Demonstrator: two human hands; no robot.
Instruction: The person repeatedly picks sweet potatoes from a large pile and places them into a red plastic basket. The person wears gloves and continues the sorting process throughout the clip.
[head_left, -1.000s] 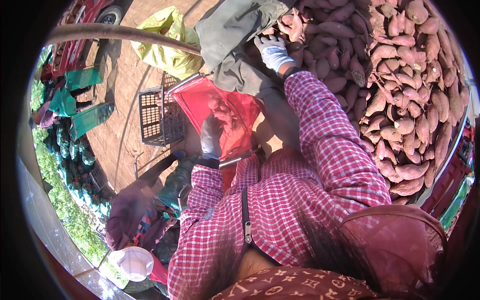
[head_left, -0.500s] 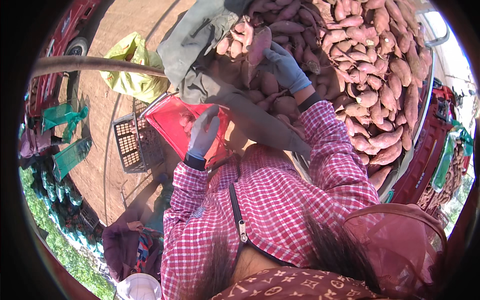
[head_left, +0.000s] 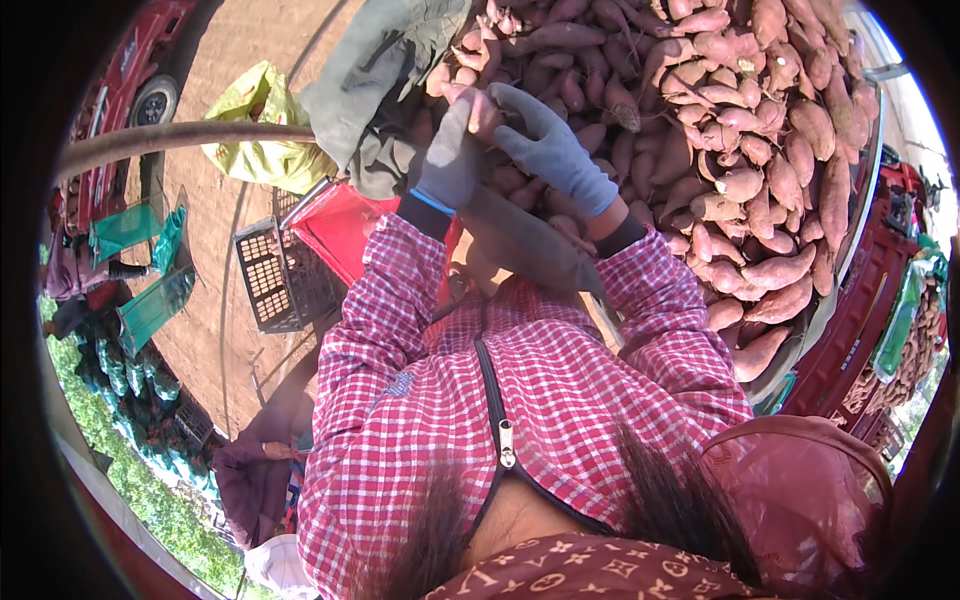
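A sweet potato (head_left: 484, 118) is held up between my two gloved hands, at the left edge of a big heap of sweet potatoes (head_left: 745, 180). My left hand (head_left: 449, 160), in a grey-blue glove, is closed around its left side. On its other side, the curled fingers and thumb of my right hand (head_left: 556, 155) grip it. Much of the sweet potato is hidden by the gloves. Below my left forearm, a red mesh bag (head_left: 340, 232) stands with its mouth spread.
A grey cloth (head_left: 370, 80) drapes over the heap's left edge, near a curved pole (head_left: 180, 136). On the dirt ground are a yellow-green sack (head_left: 262, 150) and a black crate (head_left: 268, 280). Another person (head_left: 255, 480) is at lower left. Red vehicles stand on both sides.
My left hand has moved up from over the red bag to the sweet potato. My right hand has brought the sweet potato slightly left and down to meet it.
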